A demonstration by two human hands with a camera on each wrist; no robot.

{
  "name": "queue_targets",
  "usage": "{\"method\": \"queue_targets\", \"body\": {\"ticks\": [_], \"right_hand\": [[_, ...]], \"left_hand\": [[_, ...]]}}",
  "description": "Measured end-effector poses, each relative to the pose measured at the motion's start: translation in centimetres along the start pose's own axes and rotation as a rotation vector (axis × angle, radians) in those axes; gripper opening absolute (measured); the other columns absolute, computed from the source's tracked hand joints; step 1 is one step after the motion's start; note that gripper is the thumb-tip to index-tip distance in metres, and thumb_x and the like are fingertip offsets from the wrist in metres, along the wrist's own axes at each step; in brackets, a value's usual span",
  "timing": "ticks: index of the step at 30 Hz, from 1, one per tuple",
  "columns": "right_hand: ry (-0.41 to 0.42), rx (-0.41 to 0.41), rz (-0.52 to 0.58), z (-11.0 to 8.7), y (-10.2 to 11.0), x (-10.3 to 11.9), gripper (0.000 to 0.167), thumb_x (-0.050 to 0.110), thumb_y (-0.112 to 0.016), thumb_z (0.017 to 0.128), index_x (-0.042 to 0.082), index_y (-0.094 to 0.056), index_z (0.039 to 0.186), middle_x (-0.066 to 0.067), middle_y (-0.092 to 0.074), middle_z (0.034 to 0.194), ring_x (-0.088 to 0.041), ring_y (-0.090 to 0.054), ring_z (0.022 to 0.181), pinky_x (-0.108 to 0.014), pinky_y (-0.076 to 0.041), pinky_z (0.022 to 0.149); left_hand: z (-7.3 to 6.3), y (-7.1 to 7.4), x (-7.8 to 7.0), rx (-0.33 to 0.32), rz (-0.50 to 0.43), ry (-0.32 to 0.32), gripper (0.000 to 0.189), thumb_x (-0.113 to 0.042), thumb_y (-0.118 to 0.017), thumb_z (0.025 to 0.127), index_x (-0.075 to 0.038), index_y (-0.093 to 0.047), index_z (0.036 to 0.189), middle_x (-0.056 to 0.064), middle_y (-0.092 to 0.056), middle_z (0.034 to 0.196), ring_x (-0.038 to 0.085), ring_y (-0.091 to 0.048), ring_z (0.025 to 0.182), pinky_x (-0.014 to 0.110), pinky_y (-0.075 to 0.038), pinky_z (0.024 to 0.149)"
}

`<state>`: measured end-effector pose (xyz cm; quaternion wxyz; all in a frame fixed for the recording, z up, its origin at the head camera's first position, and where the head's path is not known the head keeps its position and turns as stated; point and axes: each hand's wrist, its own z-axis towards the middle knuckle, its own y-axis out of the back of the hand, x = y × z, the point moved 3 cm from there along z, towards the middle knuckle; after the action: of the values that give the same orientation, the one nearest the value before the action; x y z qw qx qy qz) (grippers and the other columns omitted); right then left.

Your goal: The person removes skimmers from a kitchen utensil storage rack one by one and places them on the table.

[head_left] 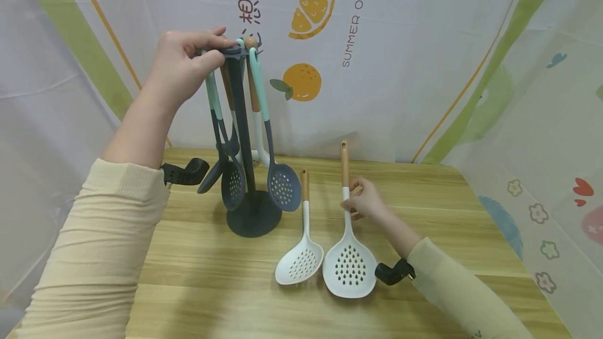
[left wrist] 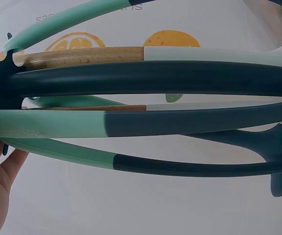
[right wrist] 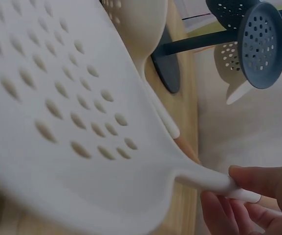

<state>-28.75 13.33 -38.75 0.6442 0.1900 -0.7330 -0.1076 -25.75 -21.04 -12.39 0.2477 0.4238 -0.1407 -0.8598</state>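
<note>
White skimmer (head_left: 349, 240) is on or just above the surface (head_left: 212, 276), beside the white slotted spoon (head_left: 304, 246); right hand (head_left: 366, 201) pinches the skimmer, so this step looks unfinished. Left hand (head_left: 181, 67) grips top of the stand (head_left: 254, 218). Work seems partway: several utensils (head_left: 285, 188) hang there, 2 are off.

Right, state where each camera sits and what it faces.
Head: worn there, facing forward and down at the table; left hand, right hand and sleeved arms show.
Left wrist: worn there, facing the stand and hanging utensils; part of left hand shows.
Right wrist: worn there, facing the white turner; part of right hand shows.
Shared: head and right wrist show the turner and stand.
</note>
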Motion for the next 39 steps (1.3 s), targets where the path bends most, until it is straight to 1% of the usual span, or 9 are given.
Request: {"method": "queue_targets", "body": {"ticks": [5,8,11,17,19,26,30,32,39], "right_hand": [[-0.021,-0.004,0.01,0.1,-0.5,-0.8,0.039,-0.009,-0.072,0.075,0.003,-0.049,0.103,-0.014,-0.06,0.077,-0.022,-0.062,0.06,-0.036,-0.055,0.051],[-0.041,0.006,0.001,0.0,-0.8,-1.1,0.04,-0.009,-0.072,0.075,0.003,-0.049,0.105,-0.014,-0.059,0.077,-0.022,-0.062,0.06,-0.036,-0.055,0.052],[-0.057,0.01,-0.009,0.0,-1.0,-1.5,0.04,-0.009,-0.072,0.076,0.004,-0.049,0.105,-0.014,-0.057,0.077,-0.022,-0.062,0.06,-0.037,-0.055,0.053],[-0.046,0.031,-0.002,0.3,-1.6,-2.1,0.04,-0.01,-0.071,0.076,0.002,-0.047,0.105,-0.015,-0.058,0.077,-0.021,-0.062,0.059,-0.037,-0.055,0.053],[-0.046,0.041,0.003,0.5,-1.9,-2.4,0.041,-0.009,-0.072,0.076,0.002,-0.048,0.106,-0.015,-0.058,0.077,-0.022,-0.063,0.059,-0.038,-0.056,0.054],[-0.053,0.065,0.009,1.1,-2.7,-2.9,0.04,-0.01,-0.072,0.076,0.0,-0.049,0.108,-0.017,-0.058,0.078,-0.02,-0.063,0.056,-0.035,-0.055,0.051],[-0.068,0.087,0.017,1.5,-3.0,-3.1,0.04,-0.009,-0.072,0.077,0.0,-0.049,0.109,-0.016,-0.056,0.08,-0.02,-0.063,0.056,-0.032,-0.054,0.05],[-0.072,0.094,0.018,1.6,-3.1,-3.1,0.04,-0.009,-0.072,0.077,0.0,-0.049,0.108,-0.016,-0.057,0.08,-0.02,-0.064,0.056,-0.032,-0.054,0.05],[-0.122,0.101,0.02,2.1,-3.5,-3.6,0.04,-0.007,-0.073,0.078,0.001,-0.048,0.109,-0.017,-0.059,0.084,-0.022,-0.065,0.06,-0.034,-0.055,0.053]], "left_hand": [[0.0,-0.1,0.0,0.002,0.015,-0.008,0.032,-0.011,-0.052,0.09,-0.012,-0.07,0.116,-0.002,-0.053,0.136,0.007,-0.043,0.128,0.024,-0.032,0.081],[-0.1,-0.2,0.0,0.006,0.017,-0.006,0.032,-0.012,-0.051,0.09,-0.013,-0.07,0.116,-0.003,-0.052,0.137,0.006,-0.042,0.129,0.025,-0.031,0.079],[-0.1,-0.2,0.0,0.009,0.016,-0.001,0.033,-0.012,-0.051,0.09,-0.014,-0.07,0.116,-0.004,-0.052,0.137,0.005,-0.042,0.129,0.024,-0.032,0.084],[-0.1,-0.2,0.0,0.007,-0.001,-0.002,0.033,-0.011,-0.051,0.09,-0.012,-0.07,0.116,-0.003,-0.052,0.137,0.006,-0.041,0.129,0.024,-0.031,0.097],[-0.1,-0.1,0.0,0.005,-0.005,-0.003,0.033,-0.011,-0.051,0.089,-0.011,-0.07,0.116,-0.002,-0.052,0.137,0.007,-0.041,0.129,0.024,-0.031,0.098],[-0.1,0.0,0.1,0.003,0.025,0.01,0.033,-0.012,-0.051,0.089,-0.014,-0.07,0.116,-0.004,-0.052,0.137,0.005,-0.041,0.129,0.025,-0.031,0.085],[-0.1,0.0,0.1,0.006,0.021,0.01,0.033,-0.011,-0.051,0.089,-0.013,-0.07,0.117,-0.004,-0.052,0.138,0.005,-0.041,0.129,0.025,-0.03,0.084],[-0.1,-0.1,0.1,0.007,0.019,0.005,0.034,-0.011,-0.05,0.089,-0.013,-0.07,0.117,-0.004,-0.052,0.138,0.005,-0.04,0.129,0.026,-0.029,0.08],[0.0,-0.1,0.1,0.013,0.007,0.0,0.034,-0.01,-0.05,0.089,-0.012,-0.069,0.118,-0.004,-0.051,0.138,0.005,-0.039,0.13,0.025,-0.029,0.085]]}}
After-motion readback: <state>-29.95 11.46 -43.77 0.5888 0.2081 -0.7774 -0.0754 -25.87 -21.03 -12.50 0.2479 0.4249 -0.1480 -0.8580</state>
